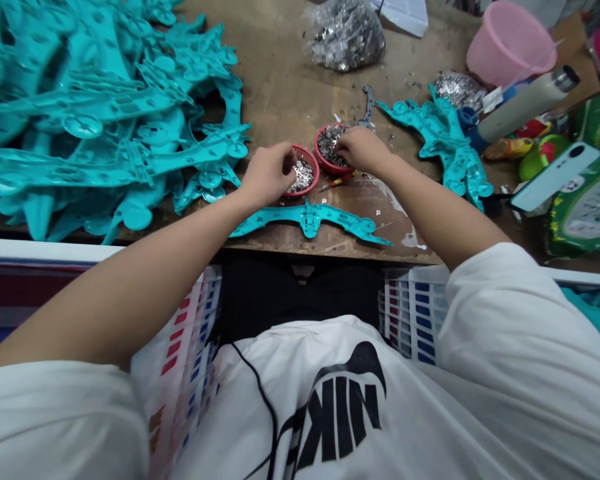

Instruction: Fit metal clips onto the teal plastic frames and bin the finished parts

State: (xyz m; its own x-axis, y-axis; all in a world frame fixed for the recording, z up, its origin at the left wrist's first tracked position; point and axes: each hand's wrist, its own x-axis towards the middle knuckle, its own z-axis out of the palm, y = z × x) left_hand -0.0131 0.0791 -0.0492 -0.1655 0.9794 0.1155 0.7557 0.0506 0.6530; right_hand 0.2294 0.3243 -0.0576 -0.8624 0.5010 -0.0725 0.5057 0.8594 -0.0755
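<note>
My left hand (270, 172) is at the near red basket (316, 175), its curled fingers over the small shiny metal pieces (303, 176) inside. My right hand (363, 148) reaches into the second red basket (320, 159), fingertips pressed together among small darker metal parts (329, 141). Whatever either hand pinches is too small or hidden to make out. Just in front of the baskets, near the table edge, lies a single turquoise bow-shaped plastic part (310, 217). A small screwdriver-like tool with a yellow and red handle (341, 180) rests beside the second basket.
A large heap of turquoise parts (105, 113) covers the left side. At the back is a bag of metal pieces (347, 37). On the right are more turquoise parts (443, 137), a pink bucket (507, 43), a bottle (525, 107) and a phone (555, 177). White crates (415, 313) flank my lap.
</note>
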